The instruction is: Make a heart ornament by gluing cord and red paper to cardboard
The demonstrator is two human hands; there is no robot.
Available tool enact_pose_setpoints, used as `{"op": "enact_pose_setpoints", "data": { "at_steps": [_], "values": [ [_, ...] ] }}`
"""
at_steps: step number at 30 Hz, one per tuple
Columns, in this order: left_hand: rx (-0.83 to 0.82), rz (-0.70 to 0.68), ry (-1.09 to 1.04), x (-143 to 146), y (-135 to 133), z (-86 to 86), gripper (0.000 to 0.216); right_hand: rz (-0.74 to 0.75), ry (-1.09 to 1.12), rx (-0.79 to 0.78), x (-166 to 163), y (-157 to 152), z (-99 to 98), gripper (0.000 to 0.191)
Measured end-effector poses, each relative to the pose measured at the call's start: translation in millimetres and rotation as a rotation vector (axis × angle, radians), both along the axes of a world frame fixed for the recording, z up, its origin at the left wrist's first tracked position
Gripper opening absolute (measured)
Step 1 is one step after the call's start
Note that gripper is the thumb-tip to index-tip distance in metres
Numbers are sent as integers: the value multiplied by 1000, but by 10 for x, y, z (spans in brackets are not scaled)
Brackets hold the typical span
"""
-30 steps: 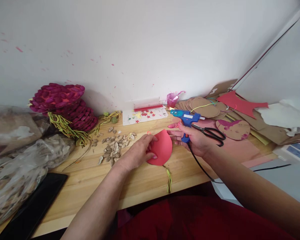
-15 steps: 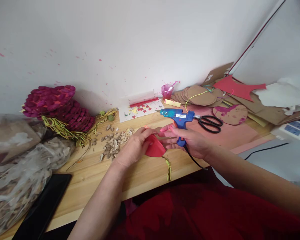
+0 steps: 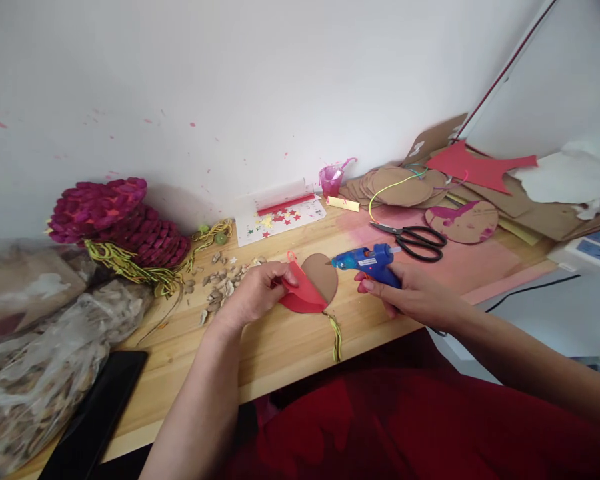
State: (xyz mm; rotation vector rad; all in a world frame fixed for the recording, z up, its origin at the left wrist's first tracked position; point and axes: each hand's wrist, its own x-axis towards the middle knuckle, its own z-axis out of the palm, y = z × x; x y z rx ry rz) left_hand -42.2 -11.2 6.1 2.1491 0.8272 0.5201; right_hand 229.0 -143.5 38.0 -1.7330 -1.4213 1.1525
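My left hand (image 3: 253, 293) pinches the edge of a red paper disc (image 3: 300, 297) and peels it up off a brown cardboard disc (image 3: 323, 275) lying on the wooden bench (image 3: 280, 347). A yellow-green tassel (image 3: 336, 337) trails from the discs toward the bench's front edge. My right hand (image 3: 410, 297) grips a blue hot glue gun (image 3: 367, 260), its nozzle pointing left at the bare cardboard, close to it. The gun's black cord drops off the bench on the right.
Black scissors (image 3: 413, 237) lie behind the gun on pink paper. Cardboard discs (image 3: 405, 188) and red scraps are piled at the back right. Seeds (image 3: 225, 280) are scattered left of my hand. Magenta scaled ornaments (image 3: 115, 220), plastic bags (image 3: 40, 333), a star sheet (image 3: 280, 219).
My left hand has folded the red disc up, baring the cardboard under it. My right hand has tipped the glue gun down and brought its nozzle to the cardboard.
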Motion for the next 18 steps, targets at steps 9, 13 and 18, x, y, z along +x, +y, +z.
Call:
{"op": "enact_pose_setpoints", "data": {
  "at_steps": [9, 13, 18],
  "values": [
    [-85, -41, 12, -44, 26, 7, 18, 71, 28, -5, -164, 139, -17, 30],
    [-105, -46, 6, -55, 40, -24, 17, 99, -97, 24, -216, 225, -74, 30],
    [-70, -58, 31, -57, 44, -39, 22, 120, -252, 109, -254, 294, -69, 30]
  ]
}}
